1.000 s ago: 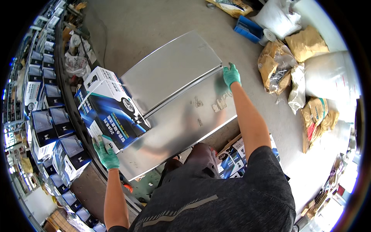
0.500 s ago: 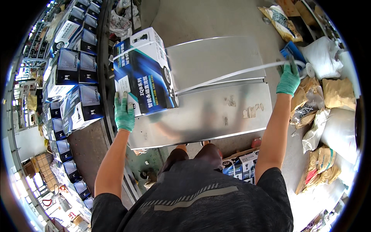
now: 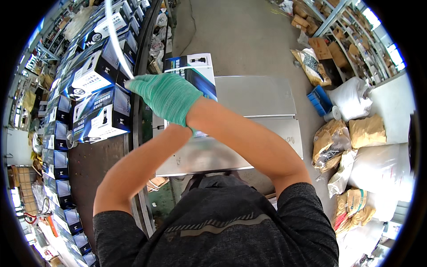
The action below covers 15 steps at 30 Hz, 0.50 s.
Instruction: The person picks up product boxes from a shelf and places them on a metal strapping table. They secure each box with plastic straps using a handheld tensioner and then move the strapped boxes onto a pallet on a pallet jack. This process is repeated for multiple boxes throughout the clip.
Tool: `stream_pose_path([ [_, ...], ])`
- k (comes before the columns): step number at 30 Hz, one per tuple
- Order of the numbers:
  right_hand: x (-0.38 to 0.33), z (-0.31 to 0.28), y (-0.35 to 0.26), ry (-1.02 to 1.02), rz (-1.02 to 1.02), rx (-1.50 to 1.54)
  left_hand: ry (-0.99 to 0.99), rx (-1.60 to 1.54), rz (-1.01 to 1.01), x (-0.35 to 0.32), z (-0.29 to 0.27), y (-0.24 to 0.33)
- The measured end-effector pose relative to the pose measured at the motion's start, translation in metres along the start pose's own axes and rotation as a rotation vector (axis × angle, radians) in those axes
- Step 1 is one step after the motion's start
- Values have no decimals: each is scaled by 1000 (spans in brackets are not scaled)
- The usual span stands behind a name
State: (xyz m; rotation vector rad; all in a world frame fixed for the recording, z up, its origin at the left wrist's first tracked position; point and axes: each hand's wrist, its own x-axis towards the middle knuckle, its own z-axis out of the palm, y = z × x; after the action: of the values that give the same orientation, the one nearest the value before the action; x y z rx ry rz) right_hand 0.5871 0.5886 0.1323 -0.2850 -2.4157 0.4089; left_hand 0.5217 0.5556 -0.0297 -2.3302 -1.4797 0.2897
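Observation:
My right hand, in a green glove, reaches across to the left and pinches a thin white strap that curves up and away toward the top edge. A blue and white carton stands on the shiny metal table, just behind that hand. My left forearm runs up under the right wrist. Only a sliver of my left hand, also gloved in green, shows at the carton's near edge. The rest of it is hidden, so its grip cannot be made out.
Rows of several similar blue and white cartons line the shelving on the left, beside a curved metal rail. To the right lie brown paper sacks, white bags and a blue crate on the concrete floor.
My right hand has swung from the table's far right corner across to the left, pulling the white strap over the carton. The view has tilted, and my left hand is now covered by the right arm.

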Motion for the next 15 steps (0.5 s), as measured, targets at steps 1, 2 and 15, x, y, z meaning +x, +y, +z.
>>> stream_pose_path([
  [1,2,2,-2,-67,-19,95,-47,137,-89,-13,5,-17],
  [2,1,-2,-1,-135,-38,190,-113,229,-164,-30,10,-36],
  [15,-179,149,150,-192,1273,45,-251,112,-756,-331,96,-187],
])
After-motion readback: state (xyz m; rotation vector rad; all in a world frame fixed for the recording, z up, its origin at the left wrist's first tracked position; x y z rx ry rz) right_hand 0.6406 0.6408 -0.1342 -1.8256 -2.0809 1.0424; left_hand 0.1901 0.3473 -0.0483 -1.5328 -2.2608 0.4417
